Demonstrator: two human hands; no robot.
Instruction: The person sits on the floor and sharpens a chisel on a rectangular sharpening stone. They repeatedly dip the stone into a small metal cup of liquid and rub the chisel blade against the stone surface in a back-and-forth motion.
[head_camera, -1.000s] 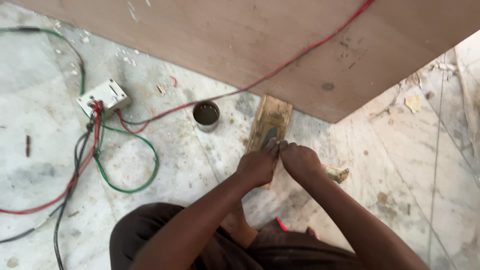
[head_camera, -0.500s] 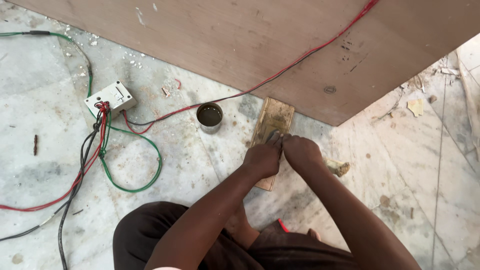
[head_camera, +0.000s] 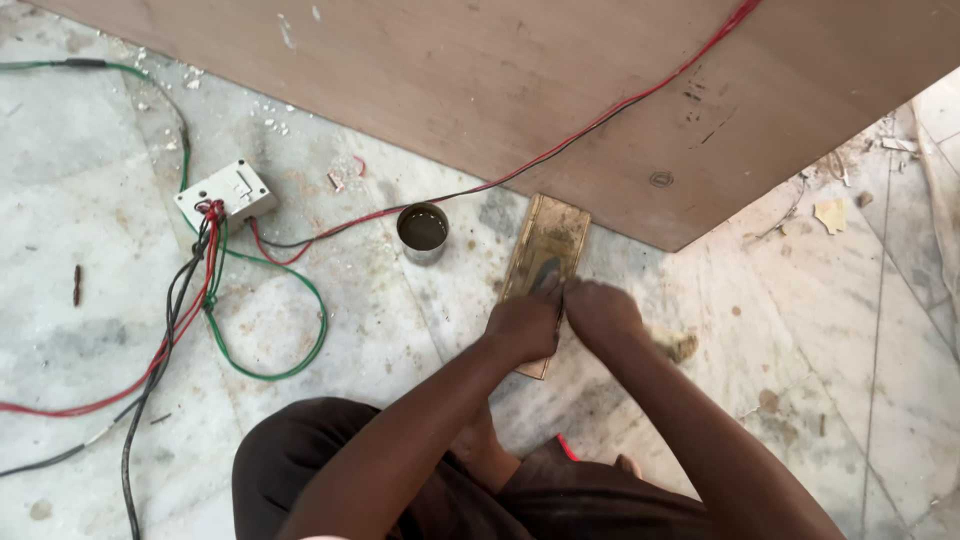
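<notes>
A pale marble floor (head_camera: 110, 300), grey-veined, stained and gritty with dust and small chips, fills most of the view. Across the top lies a large sheet of brown plywood (head_camera: 520, 90), flat on the floor, its near edge running diagonally down to a corner at the right.

Both hands meet over an oblong sharpening stone (head_camera: 547, 255), yellowish-brown and worn dark along its middle, which lies on the floor with its far end just at the plywood's edge. The left hand (head_camera: 525, 325) and right hand (head_camera: 598, 312) are pressed side by side on the stone's near half. Each grip is clenched around a small dark blade (head_camera: 545, 275) that shows just ahead of the fingers, lying on the stone.

Just left of the stone stands a small round tin (head_camera: 423, 232) of dark liquid. Further left, a white switch box (head_camera: 226, 192) sits on the floor with red, green and black wires (head_camera: 215, 300) looping from it; one red wire (head_camera: 600, 120) crosses the plywood. A scrap of yellowish debris (head_camera: 680, 345) lies beside the right wrist.
</notes>
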